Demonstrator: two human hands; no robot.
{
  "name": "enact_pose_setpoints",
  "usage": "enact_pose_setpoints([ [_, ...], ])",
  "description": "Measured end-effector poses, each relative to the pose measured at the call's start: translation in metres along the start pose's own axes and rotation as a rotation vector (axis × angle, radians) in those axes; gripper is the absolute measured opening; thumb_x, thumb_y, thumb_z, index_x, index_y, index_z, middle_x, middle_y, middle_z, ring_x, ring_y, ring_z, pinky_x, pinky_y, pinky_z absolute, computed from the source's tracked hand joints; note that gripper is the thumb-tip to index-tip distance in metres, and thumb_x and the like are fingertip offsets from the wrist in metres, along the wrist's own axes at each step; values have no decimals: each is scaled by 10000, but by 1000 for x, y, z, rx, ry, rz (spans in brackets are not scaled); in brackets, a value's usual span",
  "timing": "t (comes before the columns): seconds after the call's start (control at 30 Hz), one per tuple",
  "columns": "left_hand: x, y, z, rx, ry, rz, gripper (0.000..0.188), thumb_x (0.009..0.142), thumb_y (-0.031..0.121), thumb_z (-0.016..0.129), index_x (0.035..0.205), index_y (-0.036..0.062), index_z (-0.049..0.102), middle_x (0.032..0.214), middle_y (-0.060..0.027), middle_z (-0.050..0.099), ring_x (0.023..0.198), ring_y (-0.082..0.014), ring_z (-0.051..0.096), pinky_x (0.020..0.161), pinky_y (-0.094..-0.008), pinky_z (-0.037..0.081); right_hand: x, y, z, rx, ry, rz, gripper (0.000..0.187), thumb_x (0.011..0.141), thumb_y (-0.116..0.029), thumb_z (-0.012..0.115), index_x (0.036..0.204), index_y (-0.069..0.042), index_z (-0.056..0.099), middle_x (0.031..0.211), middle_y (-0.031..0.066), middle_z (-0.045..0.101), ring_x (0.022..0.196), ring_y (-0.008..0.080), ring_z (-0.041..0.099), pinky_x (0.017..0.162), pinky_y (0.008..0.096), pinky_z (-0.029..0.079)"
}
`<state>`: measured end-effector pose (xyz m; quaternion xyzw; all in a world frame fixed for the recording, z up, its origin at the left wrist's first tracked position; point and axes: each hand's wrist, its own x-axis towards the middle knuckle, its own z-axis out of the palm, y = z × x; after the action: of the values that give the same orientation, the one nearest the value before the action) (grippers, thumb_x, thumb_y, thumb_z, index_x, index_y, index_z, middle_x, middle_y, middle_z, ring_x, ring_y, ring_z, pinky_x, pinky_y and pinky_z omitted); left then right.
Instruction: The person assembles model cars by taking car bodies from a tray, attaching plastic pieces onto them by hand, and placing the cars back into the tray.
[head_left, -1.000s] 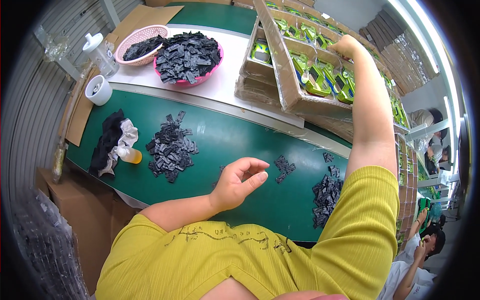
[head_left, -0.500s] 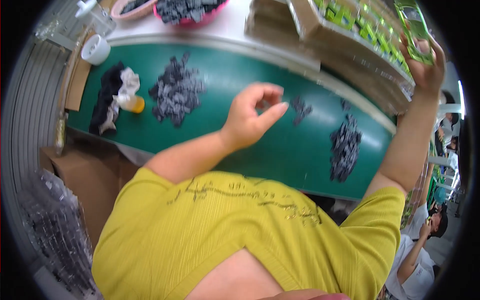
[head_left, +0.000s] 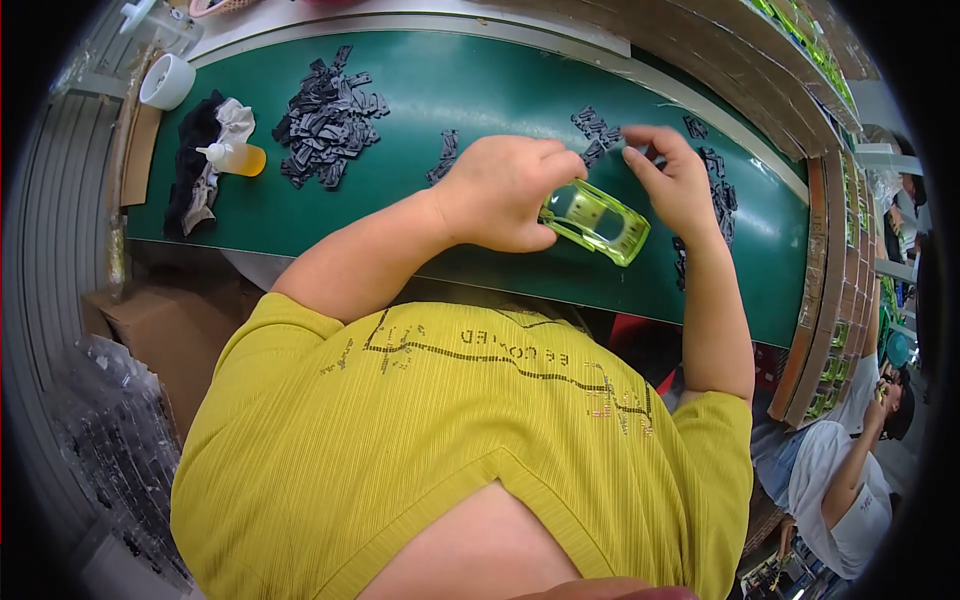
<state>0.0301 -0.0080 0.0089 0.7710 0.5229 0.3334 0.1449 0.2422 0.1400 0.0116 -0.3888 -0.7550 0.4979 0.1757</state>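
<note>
The left hand is closed around one end of a green plastic shell, thumb on the near side and fingers over the far side, above the desk in its near half, right of the middle. Gripping only that end leaves the shell's windowed body and its other end uncovered, angled toward the right side of the desk, probably so that the free hand can get at it. The right hand is held narrow, thumb and forefinger curled close together beside a small cluster of dark pieces; blur makes it impossible to tell whether a piece is pinched between them. That cluster lies just past the shell, which seems to suit a short reach. A second small group sits beside the left hand, while the large heap lies toward the far left, apparently as a reserve kept out of the way. Another heap near the right edge is partly hidden by the right forearm. By the left edge, a bottle of yellow liquid rests among dark and white cloths, perhaps grouped there to keep drips off the pieces.
</note>
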Motion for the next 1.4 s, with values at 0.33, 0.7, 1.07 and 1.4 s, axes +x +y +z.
enact_pose_setpoints([
  [0.33,2,-9,-17,40,-183,-289,508,697,356,811,1075,57,650,1002,-125,660,937,-329,645,790,-418,522,7,17,2,-777,222,-654,128,822,-111,735,931,-45,733,897,85,659,861,292,634,758,385,521],
  [0.7,2,-23,-10,-139,-97,-380,192,812,82,715,998,42,689,959,-111,650,861,-287,641,755,-368,522,-29,-43,22,-293,41,-560,143,866,-6,680,1007,-19,702,836,99,632,713,216,637,634,296,502],
  [1.07,4,-29,-8,-317,-101,-513,176,817,40,717,988,13,690,916,-99,672,856,-216,645,751,-331,521,-17,-23,59,-465,150,-671,112,788,-23,734,893,-43,705,773,92,633,677,280,642,610,364,520],
  [1.4,4,-28,-8,-265,-82,-490,187,803,40,729,983,8,693,901,-109,679,848,-228,652,749,-331,520,-17,-23,68,-433,214,-587,74,771,-50,757,832,-71,723,742,71,632,645,253,640,578,347,517],
])
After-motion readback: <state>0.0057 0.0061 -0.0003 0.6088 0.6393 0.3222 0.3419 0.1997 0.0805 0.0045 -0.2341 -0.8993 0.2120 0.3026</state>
